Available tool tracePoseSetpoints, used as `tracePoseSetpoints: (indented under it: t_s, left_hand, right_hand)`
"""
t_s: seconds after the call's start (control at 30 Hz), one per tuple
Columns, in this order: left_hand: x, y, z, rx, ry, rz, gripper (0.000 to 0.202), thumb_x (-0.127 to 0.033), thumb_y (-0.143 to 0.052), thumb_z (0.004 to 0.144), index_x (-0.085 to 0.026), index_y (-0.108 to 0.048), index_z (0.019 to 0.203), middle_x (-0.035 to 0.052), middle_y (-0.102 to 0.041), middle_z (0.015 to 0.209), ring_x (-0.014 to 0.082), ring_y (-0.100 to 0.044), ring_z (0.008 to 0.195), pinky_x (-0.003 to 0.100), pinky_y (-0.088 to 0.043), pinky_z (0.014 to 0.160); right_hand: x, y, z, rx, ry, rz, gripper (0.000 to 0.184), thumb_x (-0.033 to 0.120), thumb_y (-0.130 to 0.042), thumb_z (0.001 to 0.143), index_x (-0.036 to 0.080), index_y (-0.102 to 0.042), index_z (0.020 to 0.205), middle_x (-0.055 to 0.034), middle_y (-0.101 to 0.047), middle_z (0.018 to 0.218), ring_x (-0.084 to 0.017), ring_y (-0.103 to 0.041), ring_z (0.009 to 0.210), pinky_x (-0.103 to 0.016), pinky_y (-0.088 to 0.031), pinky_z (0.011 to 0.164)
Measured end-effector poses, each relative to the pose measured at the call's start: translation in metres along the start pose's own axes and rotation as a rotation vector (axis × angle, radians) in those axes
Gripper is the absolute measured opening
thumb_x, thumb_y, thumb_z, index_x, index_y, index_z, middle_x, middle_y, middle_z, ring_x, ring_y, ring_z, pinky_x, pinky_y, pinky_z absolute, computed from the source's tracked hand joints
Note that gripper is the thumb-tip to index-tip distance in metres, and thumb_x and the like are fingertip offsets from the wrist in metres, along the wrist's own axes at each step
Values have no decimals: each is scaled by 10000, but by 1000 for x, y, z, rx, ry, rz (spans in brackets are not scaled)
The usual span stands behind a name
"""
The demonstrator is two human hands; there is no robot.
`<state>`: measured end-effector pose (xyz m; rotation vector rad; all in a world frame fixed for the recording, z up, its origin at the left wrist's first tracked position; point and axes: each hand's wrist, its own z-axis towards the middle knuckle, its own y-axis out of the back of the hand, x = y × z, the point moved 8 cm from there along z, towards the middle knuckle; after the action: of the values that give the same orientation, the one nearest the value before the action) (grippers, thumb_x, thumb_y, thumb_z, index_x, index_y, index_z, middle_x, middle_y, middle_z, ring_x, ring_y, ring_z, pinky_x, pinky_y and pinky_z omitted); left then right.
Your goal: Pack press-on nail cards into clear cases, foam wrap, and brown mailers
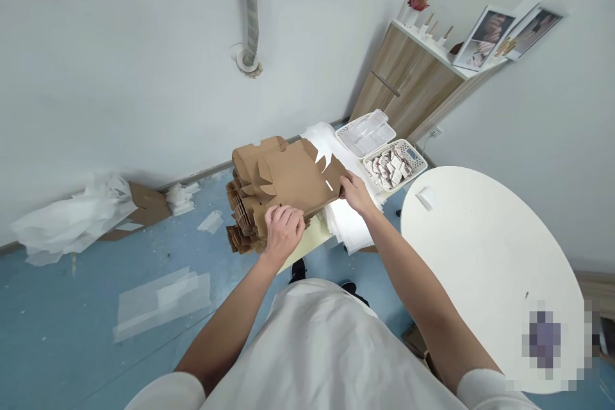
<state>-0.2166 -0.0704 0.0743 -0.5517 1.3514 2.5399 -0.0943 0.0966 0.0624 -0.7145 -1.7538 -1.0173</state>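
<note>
A flat, die-cut cardboard box blank (293,170) with flaps and slots lies on top of a pile of similar folded cardboard blanks (243,214). My right hand (354,192) pinches the blank's right-hand flap, thumb and fingers closed on its edge. At the near edge, my left hand (284,229) has its fingers curled over the cardboard; the fingertips are partly hidden. White sheets (348,227) are stacked just right of the pile, partly under the blank. The pile and sheets rest on a pale yellow table (310,240).
Behind the sheets stand a white basket of clear plastic pieces (368,131) and a basket of small white packets (394,166). A round white table (485,256) is to my right, a wooden cabinet (408,77) at the back. Plastic wrapping (77,214) lies on the floor at left.
</note>
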Motion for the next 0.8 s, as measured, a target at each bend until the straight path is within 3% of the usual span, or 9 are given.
tracePoseSetpoints:
  t_s: [0.17, 0.37, 0.5, 0.6, 0.7, 0.8]
  left_hand:
    - [-34, -11, 6, -5, -14, 9, 143, -180, -482, 774, -222, -609, 826, 56, -608, 961, 213, -484, 992, 428, -202, 934]
    - [-93, -51, 11, 51, 45, -127, 160, -276, -501, 780, -236, -607, 893, 83, -491, 1164, 261, -379, 1128, 455, -204, 947]
    - [-139, -101, 6, 165, 212, -465, 524, -403, -541, 739, -220, -393, 1207, 117, -320, 1314, 267, -312, 1206, 445, -239, 978]
    - [-166, -154, -8, 316, 568, -831, 643, -493, -466, 767, -279, -180, 1302, 99, -189, 1387, 227, -361, 1197, 392, -361, 918]
    - [-201, -202, -24, 479, 891, -1087, 607, -494, -467, 769, -334, -178, 1278, 76, -313, 1336, 193, -482, 1090, 349, -460, 792]
    - [-242, -234, -29, 627, 917, -1157, 525, -361, -611, 688, -270, -394, 1158, 76, -509, 1155, 162, -565, 927, 296, -484, 704]
  right_hand:
    - [-14, 53, -30, -65, -46, 359, 289, 395, -426, 771, 201, -505, 970, 0, -604, 729, -127, -580, 619, -292, -510, 598]
    - [-42, 152, -89, -264, 51, 668, 358, 393, -576, 701, 228, -482, 1004, 10, -628, 781, -132, -617, 627, -293, -533, 586]
    - [-70, 223, -146, -441, 117, 771, 359, 395, -600, 690, 234, -488, 991, 16, -629, 775, -120, -607, 626, -258, -520, 551]
    - [-102, 270, -195, -591, 143, 807, 302, 385, -598, 701, 227, -503, 940, 25, -610, 735, -96, -578, 591, -234, -504, 533]
    - [-142, 304, -243, -729, 145, 852, 285, 366, -612, 693, 220, -510, 915, 34, -588, 696, -79, -549, 559, -223, -495, 528]
    - [-185, 324, -286, -858, 111, 888, 284, 367, -614, 687, 215, -511, 904, 36, -581, 680, -72, -529, 541, -222, -491, 532]
